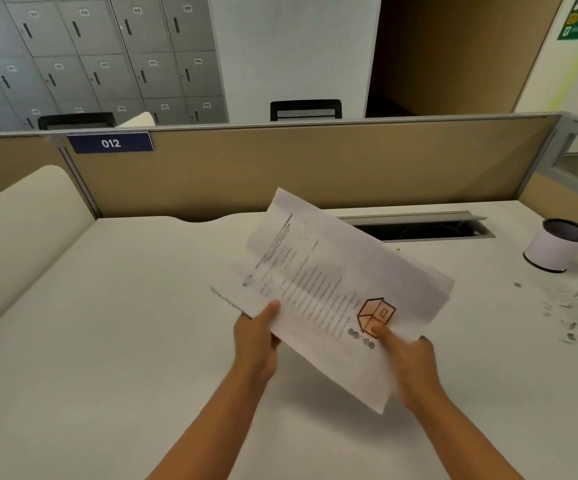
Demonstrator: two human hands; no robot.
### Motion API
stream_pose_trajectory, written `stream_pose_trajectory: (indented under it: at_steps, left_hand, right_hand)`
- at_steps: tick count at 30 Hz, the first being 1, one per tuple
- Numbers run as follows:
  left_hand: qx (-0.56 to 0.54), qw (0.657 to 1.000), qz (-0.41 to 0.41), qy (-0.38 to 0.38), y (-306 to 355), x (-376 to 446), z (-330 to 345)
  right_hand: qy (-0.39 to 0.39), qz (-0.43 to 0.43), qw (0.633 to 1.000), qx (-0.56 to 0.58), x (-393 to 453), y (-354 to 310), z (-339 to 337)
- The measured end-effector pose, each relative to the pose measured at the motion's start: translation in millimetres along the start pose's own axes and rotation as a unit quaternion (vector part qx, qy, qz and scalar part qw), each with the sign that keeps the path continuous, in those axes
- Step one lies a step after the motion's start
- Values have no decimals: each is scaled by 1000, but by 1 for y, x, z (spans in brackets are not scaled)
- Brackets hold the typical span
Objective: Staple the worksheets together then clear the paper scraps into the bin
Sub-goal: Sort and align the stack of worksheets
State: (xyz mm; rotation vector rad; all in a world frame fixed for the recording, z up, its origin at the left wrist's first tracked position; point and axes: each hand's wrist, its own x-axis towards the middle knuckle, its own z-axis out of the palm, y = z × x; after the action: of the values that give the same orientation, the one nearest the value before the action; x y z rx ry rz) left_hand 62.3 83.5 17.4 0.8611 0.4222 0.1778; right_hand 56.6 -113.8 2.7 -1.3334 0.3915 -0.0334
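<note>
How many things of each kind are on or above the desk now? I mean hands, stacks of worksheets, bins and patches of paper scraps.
Hands: 2 (left hand, right hand)
Worksheet stack: 1
Bin: 1
Patch of paper scraps: 1
Total: 5

Hands: two, left hand point(258, 336) and right hand point(410, 363)
Worksheets point(329, 289): one held stack; sheet count cannot be told
Bin point(554, 245): one
Paper scraps point(566, 313): many small bits, too small to count
Chair backs: two, one point(76, 120) and another point(306, 109)
Desk point(107, 323): one
</note>
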Motion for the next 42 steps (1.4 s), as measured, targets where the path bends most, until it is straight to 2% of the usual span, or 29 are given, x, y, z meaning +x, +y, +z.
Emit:
stream_pose_trajectory:
  at_steps: [2, 4, 7, 9, 12, 16, 20, 28, 33, 35, 37, 39, 42]
  left_hand:
    - [18, 1000, 5, -11, 20, 17, -17]
    - [130, 991, 12, -40, 41, 29, -33]
    - [316, 942, 9, -113, 58, 35, -45]
    - [385, 911, 4, -151, 59, 34, -45]
    - [446, 881, 20, -157, 47, 33, -46]
    - [468, 874, 42, -124, 19, 26, -62]
    - [486, 868, 39, -97, -8, 16, -84]
    - [493, 856, 123, -89, -3, 14, -78]
    - [523, 844, 80, -90, -10, 14, -86]
    - [511, 850, 91, -86, -6, 14, -81]
    - [471, 872, 93, -92, 1, 13, -71]
    - [424, 897, 57, -109, 6, 12, -64]
    - [414, 905, -17, -98, 12, 15, -62]
  right_hand:
    - [4, -26, 999, -31, 7, -10, -17]
    - [0, -51, 997, -54, 13, -21, -32]
    - [-12, -83, 993, -78, 17, -34, -43]
    - [-26, -95, 990, -98, 17, -39, -45]
    - [-31, -103, 987, -122, 17, -40, -47]
    - [-23, -96, 984, -152, 16, -27, -55]
    - [-52, -91, 975, -195, 9, -9, -64]
    - [-41, -137, 969, -203, 10, -25, -63]
    - [-47, -95, 972, -211, 8, -13, -58]
    - [-35, -88, 975, -203, 11, -17, -56]
    - [-23, -87, 977, -191, 13, -25, -56]
    - [-24, -80, 981, -173, 15, -31, -57]
    - [-45, -11, 979, -197, 18, -36, -64]
